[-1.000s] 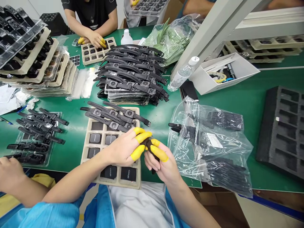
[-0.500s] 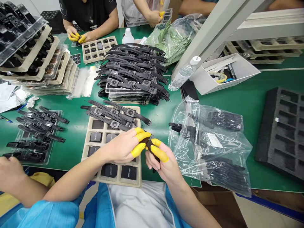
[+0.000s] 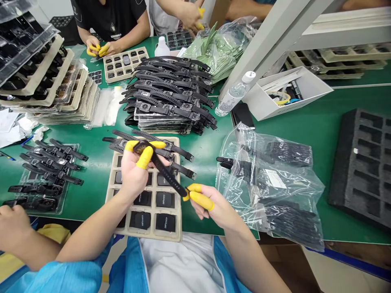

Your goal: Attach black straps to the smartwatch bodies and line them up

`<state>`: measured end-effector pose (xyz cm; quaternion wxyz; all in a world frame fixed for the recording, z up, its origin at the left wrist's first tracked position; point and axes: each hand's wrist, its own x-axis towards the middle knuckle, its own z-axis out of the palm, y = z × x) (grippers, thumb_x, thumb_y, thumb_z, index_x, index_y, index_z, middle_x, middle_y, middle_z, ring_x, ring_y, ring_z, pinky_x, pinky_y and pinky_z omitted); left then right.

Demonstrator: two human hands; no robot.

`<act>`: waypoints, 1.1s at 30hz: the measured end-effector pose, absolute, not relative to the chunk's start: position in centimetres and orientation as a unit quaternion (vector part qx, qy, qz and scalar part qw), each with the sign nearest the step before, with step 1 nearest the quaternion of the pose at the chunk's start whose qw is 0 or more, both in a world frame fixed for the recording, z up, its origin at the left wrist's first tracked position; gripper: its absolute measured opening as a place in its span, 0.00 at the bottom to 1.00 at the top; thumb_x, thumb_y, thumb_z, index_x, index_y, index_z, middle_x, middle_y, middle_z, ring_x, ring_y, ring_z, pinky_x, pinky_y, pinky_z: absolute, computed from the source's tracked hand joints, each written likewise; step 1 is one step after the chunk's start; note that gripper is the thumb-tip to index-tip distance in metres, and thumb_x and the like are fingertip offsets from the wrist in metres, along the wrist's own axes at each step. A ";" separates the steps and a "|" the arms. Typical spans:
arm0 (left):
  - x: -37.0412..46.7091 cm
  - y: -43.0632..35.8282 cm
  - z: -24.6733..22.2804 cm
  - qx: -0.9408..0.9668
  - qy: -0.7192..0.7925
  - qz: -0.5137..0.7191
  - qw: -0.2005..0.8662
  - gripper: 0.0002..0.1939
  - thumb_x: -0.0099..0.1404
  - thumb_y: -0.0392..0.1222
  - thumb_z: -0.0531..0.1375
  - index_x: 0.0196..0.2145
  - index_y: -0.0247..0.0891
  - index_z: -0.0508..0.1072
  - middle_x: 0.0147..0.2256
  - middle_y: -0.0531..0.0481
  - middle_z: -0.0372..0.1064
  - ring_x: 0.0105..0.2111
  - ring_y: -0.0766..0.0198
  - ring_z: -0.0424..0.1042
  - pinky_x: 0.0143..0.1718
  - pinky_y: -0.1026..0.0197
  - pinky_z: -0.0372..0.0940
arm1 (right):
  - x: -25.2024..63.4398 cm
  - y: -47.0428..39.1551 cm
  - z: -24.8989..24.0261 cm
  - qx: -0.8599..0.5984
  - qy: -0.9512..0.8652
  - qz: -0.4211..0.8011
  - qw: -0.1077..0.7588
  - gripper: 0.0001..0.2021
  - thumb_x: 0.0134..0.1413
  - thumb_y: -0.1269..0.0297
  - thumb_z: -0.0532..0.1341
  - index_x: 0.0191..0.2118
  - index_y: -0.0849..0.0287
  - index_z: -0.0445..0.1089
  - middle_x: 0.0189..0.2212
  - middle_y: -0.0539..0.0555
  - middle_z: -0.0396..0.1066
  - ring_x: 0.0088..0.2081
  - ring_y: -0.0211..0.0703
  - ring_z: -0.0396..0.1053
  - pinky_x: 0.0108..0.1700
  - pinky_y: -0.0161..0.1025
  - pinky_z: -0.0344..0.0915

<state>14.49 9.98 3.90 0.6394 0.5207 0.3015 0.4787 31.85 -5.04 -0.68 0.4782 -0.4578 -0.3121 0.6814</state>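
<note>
A black smartwatch (image 3: 165,174) is stretched at a slant between my two hands, its strap running down to the right. My left hand (image 3: 136,165), with yellow finger cots, grips the watch case end. The strap's lower tip is pinched by my right hand (image 3: 207,201), also in yellow cots. Beneath them lies a beige compartment tray (image 3: 179,203) with dark square watch cases in its pockets. Several strapped watches (image 3: 183,152) rest across the tray's far rows, partly hidden behind my left hand.
Stacked watches (image 3: 171,91) stand beyond the tray. At right lie plastic bags of black straps (image 3: 287,191), a water bottle (image 3: 235,95), a white box (image 3: 290,93) and a black foam tray (image 3: 363,167). Another person's arm (image 3: 18,232) reaches in at left; co-workers (image 3: 113,24) sit opposite.
My left hand has moved up and left with the watch case, and the strap now stretches out straight. My right hand has shifted slightly down, holding the strap's tip.
</note>
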 end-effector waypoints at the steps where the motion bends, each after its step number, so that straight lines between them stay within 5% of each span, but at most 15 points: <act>1: 14.5 10.0 3.9 0.513 0.316 0.474 0.642 0.17 0.72 0.52 0.65 0.48 0.43 0.64 0.46 0.48 0.81 0.26 0.65 0.80 0.27 0.62 0.77 | 32.1 -5.1 -0.7 -0.478 -0.303 0.660 0.494 0.20 0.63 0.43 0.66 0.34 0.56 0.68 0.17 0.41 0.60 0.16 0.31 0.52 0.21 0.34 0.61; 4: 14.8 9.1 3.4 0.579 0.300 0.368 0.663 0.17 0.75 0.49 0.61 0.56 0.41 0.66 0.50 0.42 0.80 0.28 0.64 0.81 0.25 0.64 0.76 | 32.0 -5.2 -0.2 -0.505 -0.263 0.602 0.559 0.17 0.62 0.47 0.68 0.37 0.55 0.67 0.21 0.43 0.65 0.17 0.32 0.55 0.22 0.35 0.60; 9: 14.8 7.5 1.7 0.817 0.156 0.242 0.500 0.23 0.74 0.32 0.54 0.64 0.41 0.69 0.58 0.39 0.74 0.57 0.54 0.76 0.59 0.49 0.74 | 30.1 -4.9 1.0 -0.443 -0.275 0.648 0.555 0.17 0.66 0.46 0.65 0.39 0.57 0.68 0.20 0.44 0.66 0.17 0.32 0.53 0.20 0.33 0.49; 11: 14.7 7.5 1.4 0.855 0.117 0.237 0.445 0.27 0.71 0.28 0.52 0.65 0.40 0.68 0.60 0.38 0.71 0.62 0.53 0.71 0.63 0.48 0.71 | 29.7 -4.8 1.0 -0.421 -0.280 0.668 0.546 0.17 0.67 0.47 0.63 0.38 0.58 0.68 0.18 0.44 0.64 0.17 0.32 0.52 0.20 0.33 0.48; 28: 14.9 7.5 1.2 0.932 0.091 0.219 0.275 0.27 0.73 0.28 0.48 0.67 0.37 0.61 0.54 0.37 0.69 0.56 0.53 0.73 0.55 0.52 0.75 | 28.8 -4.6 0.7 -0.354 -0.128 0.683 0.626 0.15 0.61 0.51 0.69 0.35 0.56 0.68 0.13 0.39 0.53 0.15 0.30 0.42 0.16 0.29 0.48; 33: 14.9 7.7 2.2 0.921 0.062 0.229 0.308 0.27 0.74 0.34 0.49 0.69 0.35 0.58 0.54 0.34 0.67 0.55 0.49 0.71 0.55 0.47 0.74 | 28.8 -4.6 0.5 -0.351 -0.133 0.680 0.630 0.15 0.61 0.50 0.69 0.36 0.56 0.69 0.13 0.38 0.53 0.15 0.30 0.42 0.17 0.28 0.48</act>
